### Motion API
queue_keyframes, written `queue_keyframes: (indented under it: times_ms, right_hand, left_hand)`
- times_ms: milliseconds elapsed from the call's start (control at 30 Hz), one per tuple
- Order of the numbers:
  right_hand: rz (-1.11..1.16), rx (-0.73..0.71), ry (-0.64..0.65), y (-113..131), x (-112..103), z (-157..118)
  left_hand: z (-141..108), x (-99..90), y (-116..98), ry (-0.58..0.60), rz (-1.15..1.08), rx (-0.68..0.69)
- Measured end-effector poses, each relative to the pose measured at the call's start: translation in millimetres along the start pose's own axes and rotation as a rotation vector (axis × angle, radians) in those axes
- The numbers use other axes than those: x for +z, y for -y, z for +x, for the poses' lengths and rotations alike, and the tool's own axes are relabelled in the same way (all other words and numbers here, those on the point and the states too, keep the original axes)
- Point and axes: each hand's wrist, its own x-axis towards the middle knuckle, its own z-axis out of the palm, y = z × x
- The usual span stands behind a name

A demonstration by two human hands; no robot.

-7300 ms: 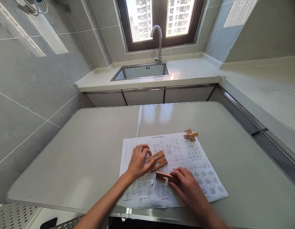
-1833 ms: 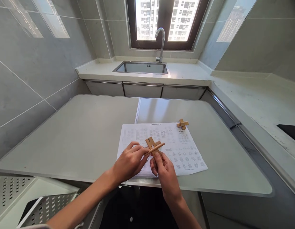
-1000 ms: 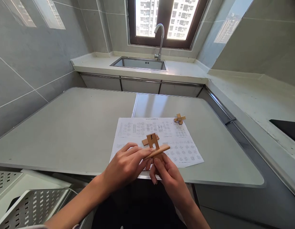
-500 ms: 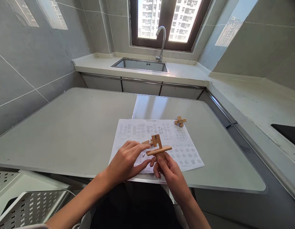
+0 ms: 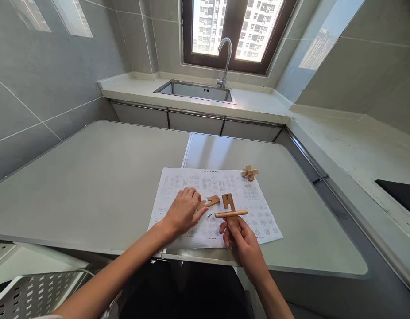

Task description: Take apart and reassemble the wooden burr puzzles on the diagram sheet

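Head view: right hand (image 5: 242, 235) clasps crossed pieces (image 5: 230, 214) near table (image 5: 324, 248) edge, left hand (image 5: 185, 208) loosely pinches notched piece (image 5: 212, 201), open room leftward.

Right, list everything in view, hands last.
Numbered wooden piece: one, brown, in right grip
Wooden bar: one, brown, across numbered piece
Notched wooden piece: one, brown, on sheet
Wooden cross: one, light brown, sheet's far right corner
Printed sheet: one, white, on table
Table: one, pale grey, centre
Countertop: one, white, behind and right
Sink: one, grey, in countertop
Faucet: one, silver, behind sink
Window: one, dark-framed, back wall
Cabinet fronts: several, grey, under countertop
Perforated racks: count unclear, pale, lower left
Unclear item: one, black, right countertop
Hands: two; left at notched piece, right holding numbered piece
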Motion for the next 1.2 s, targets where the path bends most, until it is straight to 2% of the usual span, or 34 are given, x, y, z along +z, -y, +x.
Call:
queue_keyframes:
  times_ms: [200,433,567,667,867,967,1100,1200]
  right_hand:
    - [0.043,-0.007,-0.003,-6,-2,2]
    - [0.189,0.076,-0.038,4,2,13]
    - [0.289,0.111,-0.018,12,3,39]
    - [0.376,0.115,0.04,16,3,68]
    - [0.427,0.133,0.159,24,8,129]
    - [0.424,0.132,0.202,26,12,151]
    - [0.441,0.138,0.239,18,15,165]
    - [0.456,0.169,0.264,10,16,165]
  left_hand:
    - [6,-5.3,0,0.083,-0.143,0.016]
    - [3,-22.6,13,0.091,-0.759,-0.176]
    - [9,-27.5,27,0.01,-1.134,-0.253]
    - [19,-27.4,37,-0.049,-1.333,-0.33]
    - [45,-18.1,54,-0.083,-1.487,-0.369]
    - [54,-8.8,63,-0.143,-1.623,-0.403]
    - [60,-2.6,70,-0.224,-1.708,-0.419]
    - [59,-5.1,69,-0.16,-1.657,-0.379]
